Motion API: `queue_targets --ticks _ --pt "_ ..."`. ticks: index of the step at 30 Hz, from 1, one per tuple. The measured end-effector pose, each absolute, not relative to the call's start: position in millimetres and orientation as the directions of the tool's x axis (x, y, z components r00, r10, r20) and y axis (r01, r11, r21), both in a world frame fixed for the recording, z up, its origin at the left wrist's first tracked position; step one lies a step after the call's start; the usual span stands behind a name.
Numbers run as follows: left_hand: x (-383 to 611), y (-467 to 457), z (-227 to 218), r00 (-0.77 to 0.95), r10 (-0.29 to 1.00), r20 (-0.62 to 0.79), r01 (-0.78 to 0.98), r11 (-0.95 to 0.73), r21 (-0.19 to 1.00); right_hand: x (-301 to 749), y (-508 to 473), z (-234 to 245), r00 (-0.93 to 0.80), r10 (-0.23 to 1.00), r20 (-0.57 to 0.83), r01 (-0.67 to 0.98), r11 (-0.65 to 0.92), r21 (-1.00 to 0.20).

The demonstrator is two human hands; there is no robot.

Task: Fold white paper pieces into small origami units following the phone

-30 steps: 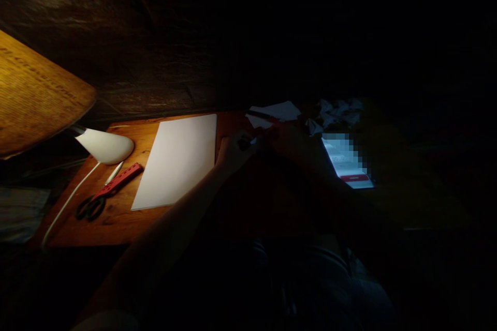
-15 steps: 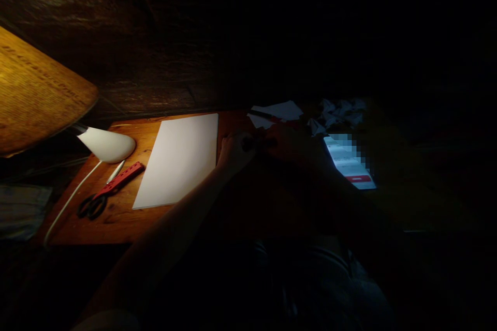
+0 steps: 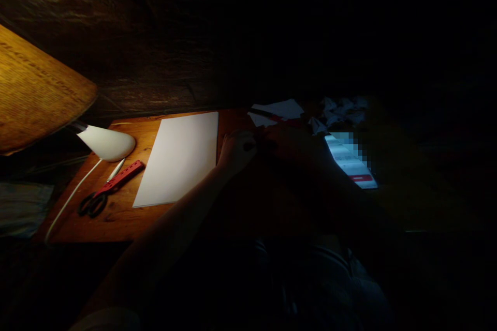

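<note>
My left hand [image 3: 237, 148] is raised over the wooden table, its fingers curled and closed. It meets my right hand [image 3: 285, 146] fingertip to fingertip, just right of a stack of white paper [image 3: 182, 158]. Deep shadow covers my right hand; its fingers look bent inward against the left ones. Whatever is pinched between the two hands is too dark to make out. Behind them lie white paper pieces [image 3: 289, 108] with a dark, slim object across them. A lit phone [image 3: 347, 160] rests by my right forearm.
At the left stands a lamp with a white base [image 3: 111, 144] and yellow shade [image 3: 34, 88], its white cord [image 3: 72, 191] trailing off. Red-sheathed scissors [image 3: 112, 186] and a white pen [image 3: 116, 170] lie near it. Crumpled or folded paper pieces [image 3: 344, 111] sit behind the phone.
My hands stay together, with a slight shift of the left fingers and wrist. The other things keep their places.
</note>
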State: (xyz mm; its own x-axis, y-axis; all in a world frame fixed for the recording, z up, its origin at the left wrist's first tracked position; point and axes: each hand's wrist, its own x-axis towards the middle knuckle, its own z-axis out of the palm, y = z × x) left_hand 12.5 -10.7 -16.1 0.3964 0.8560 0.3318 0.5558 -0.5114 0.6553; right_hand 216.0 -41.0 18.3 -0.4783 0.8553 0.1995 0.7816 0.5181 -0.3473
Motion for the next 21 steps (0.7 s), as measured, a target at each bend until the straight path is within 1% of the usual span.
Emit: queue_targets --ticks 7,11,16,21 --pt "12.5 -10.3 -13.7 0.463 0.823 0.328 0.583 -0.562 0.587 216.6 -40.5 17.1 -0.420 0.888 0.189 0.809 0.461 -0.365" --pt "14.6 -11.4 -13.5 0.486 0.810 0.326 0.571 -0.578 0.583 216.0 -40.4 17.5 -0.431 0.883 0.187 0.802 0.469 -0.369" --pt "13.2 -10.5 -15.1 0.507 0.805 0.309 0.532 -0.574 0.623 218.1 -38.3 15.8 -0.438 0.881 0.176 0.790 0.471 -0.392" --pt "3.1 -3.4 -14.6 0.554 0.772 0.312 0.417 -0.582 0.698 223.6 -32.4 10.7 -0.407 0.903 0.141 0.802 0.427 -0.418"
